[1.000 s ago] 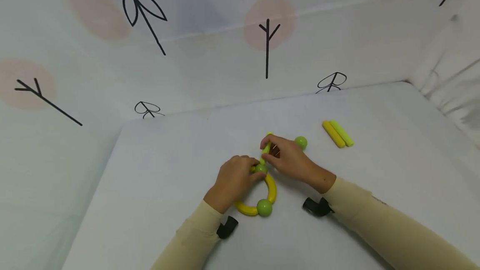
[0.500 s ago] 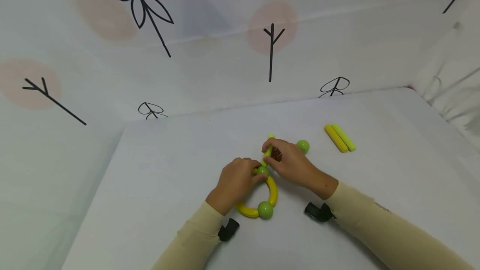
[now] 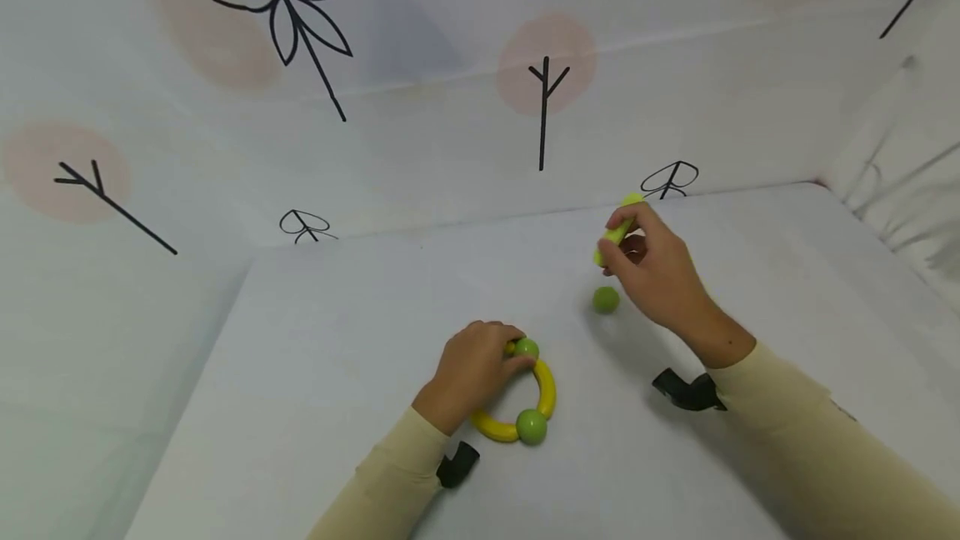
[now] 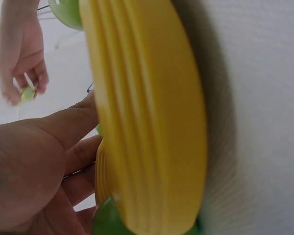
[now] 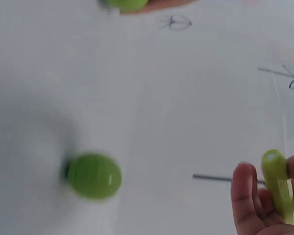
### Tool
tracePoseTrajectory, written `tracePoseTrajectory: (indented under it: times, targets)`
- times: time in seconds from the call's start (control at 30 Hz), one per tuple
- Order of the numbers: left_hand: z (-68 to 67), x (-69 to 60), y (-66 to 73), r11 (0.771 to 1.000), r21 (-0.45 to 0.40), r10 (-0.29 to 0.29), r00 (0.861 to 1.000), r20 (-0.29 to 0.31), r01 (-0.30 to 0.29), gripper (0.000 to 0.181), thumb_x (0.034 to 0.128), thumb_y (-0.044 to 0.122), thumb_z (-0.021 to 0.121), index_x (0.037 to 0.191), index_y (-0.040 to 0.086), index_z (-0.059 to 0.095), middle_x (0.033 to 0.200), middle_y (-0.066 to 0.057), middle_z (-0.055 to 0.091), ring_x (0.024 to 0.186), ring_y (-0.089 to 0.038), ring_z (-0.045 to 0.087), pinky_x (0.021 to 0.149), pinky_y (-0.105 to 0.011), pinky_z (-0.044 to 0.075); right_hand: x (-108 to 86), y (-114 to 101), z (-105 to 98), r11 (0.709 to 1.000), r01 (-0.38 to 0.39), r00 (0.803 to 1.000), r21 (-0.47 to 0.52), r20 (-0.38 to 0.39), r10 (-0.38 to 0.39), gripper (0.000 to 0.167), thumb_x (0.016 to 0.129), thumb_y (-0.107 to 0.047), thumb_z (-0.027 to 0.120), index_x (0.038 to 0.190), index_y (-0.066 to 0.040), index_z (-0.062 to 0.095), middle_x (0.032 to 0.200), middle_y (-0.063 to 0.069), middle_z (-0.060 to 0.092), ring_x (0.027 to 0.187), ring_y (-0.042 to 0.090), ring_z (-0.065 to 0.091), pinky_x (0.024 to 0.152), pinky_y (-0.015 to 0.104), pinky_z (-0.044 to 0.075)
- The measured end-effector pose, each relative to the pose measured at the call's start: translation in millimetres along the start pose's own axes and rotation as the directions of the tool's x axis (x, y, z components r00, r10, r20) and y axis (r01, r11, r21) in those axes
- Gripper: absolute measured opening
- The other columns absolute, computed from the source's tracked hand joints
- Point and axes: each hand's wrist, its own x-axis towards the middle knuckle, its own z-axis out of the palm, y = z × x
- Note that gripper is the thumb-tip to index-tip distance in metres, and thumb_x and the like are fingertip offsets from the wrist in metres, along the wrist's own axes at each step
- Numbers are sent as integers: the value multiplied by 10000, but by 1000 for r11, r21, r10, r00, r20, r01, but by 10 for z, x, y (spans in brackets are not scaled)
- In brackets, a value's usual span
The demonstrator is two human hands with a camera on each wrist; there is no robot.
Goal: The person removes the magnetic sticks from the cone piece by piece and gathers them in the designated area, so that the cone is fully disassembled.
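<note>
On the white table lies a ring of curved yellow pieces (image 3: 547, 390) joined by green balls (image 3: 531, 427). My left hand (image 3: 471, 369) grips its upper part, thumb and fingers around the top green ball (image 3: 527, 348); the hand covers the ring's left side. In the left wrist view a grooved yellow piece (image 4: 147, 117) is close up. My right hand (image 3: 660, 269) pinches a yellow-green stick (image 3: 619, 232) between thumb and fingers, raised above the table. The right wrist view shows the stick's near end (image 5: 273, 159) with a small pale spot, perhaps a magnet or hole.
A loose green ball (image 3: 606, 300) rests on the table below my right hand, and it shows large in the right wrist view. Behind the table (image 3: 360, 290) stands a white backdrop (image 3: 420, 148) with black line drawings.
My right hand has lifted the yellow-green stick away from the ring, up and to the right. It now hides the two sticks seen earlier at the right. The left hand keeps its grip.
</note>
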Motion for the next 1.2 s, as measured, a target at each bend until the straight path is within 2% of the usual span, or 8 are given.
tracePoseTrajectory:
  times: [0.13, 0.27, 0.43, 0.6, 0.77, 0.9, 1.0, 1.2]
  targets:
    - [-2, -5, -2, 1000, -5, 9, 1000, -12, -9, 363, 879, 424, 744, 1130, 162, 762, 1006, 48, 744, 775, -90, 521, 662, -198, 424, 18, 126, -290, 994, -64, 997, -84, 39, 67, 237, 1034, -143, 452, 1232, -19, 407, 1110, 136, 525, 784, 72, 671, 647, 203, 516]
    - [-14, -10, -1, 1000, -4, 11, 1000, -16, -11, 370, 880, 426, 741, 1136, 158, 761, 1007, 45, 744, 774, -94, 522, 660, -198, 424, 21, 294, -543, 971, -110, 989, -210, 71, 128, 241, 1023, -129, 414, 1220, 5, 380, 1111, 185, 522, 781, 179, 666, 590, 231, 497]
    - [-10, -10, -7, 1000, 4, 18, 1000, -22, -18, 371, 879, 433, 738, 1132, 163, 762, 1007, 50, 743, 780, -92, 524, 665, -198, 425, 23, 529, -740, 925, -138, 972, -353, 130, 194, 277, 1010, -109, 414, 1226, 43, 330, 1074, 245, 528, 800, 284, 594, 536, 292, 442]
    - [-14, -17, 0, 1000, 19, 19, 1000, -19, -19, 373, 877, 439, 736, 1131, 167, 763, 1012, 51, 745, 776, -90, 526, 658, -191, 420, 19, 751, -832, 891, -138, 942, -432, 221, 253, 391, 999, -106, 483, 1273, 76, 271, 1137, 318, 506, 798, 300, 561, 557, 324, 439]
    - [-17, -15, 10, 1000, 25, 15, 1000, -15, -14, 372, 877, 447, 734, 1127, 174, 765, 1020, 51, 747, 779, -88, 528, 647, -186, 404, 16, 942, -883, 859, -143, 913, -491, 270, 306, 481, 984, -94, 556, 1321, 83, 261, 1127, 366, 545, 748, 268, 582, 582, 349, 473]
    - [-13, -3, 11, 1000, 24, 16, 1000, -13, -16, 367, 878, 449, 733, 1119, 173, 767, 1010, 52, 746, 772, -88, 524, 636, -185, 391, 15, 1054, -914, 829, -152, 889, -538, 293, 352, 490, 979, -101, 583, 1335, 78, 299, 1145, 386, 573, 762, 266, 612, 589, 353, 496]
    - [-11, 0, 9, 1000, 22, 16, 1000, -14, -16, 366, 876, 447, 735, 1118, 174, 767, 1005, 55, 745, 767, -85, 519, 634, -183, 388, 7, 1107, -929, 817, -142, 880, -559, 305, 363, 459, 974, -103, 591, 1318, 84, 352, 1152, 390, 586, 796, 293, 633, 595, 358, 509]
    - [-8, -5, 0, 1000, 23, 8, 1000, -17, -8, 378, 874, 449, 737, 1129, 172, 764, 1000, 54, 742, 762, -85, 514, 633, -184, 393, -8, 1166, -919, 811, -138, 874, -568, 315, 369, 390, 969, -117, 598, 1264, 85, 442, 1145, 374, 607, 859, 336, 635, 624, 367, 521]
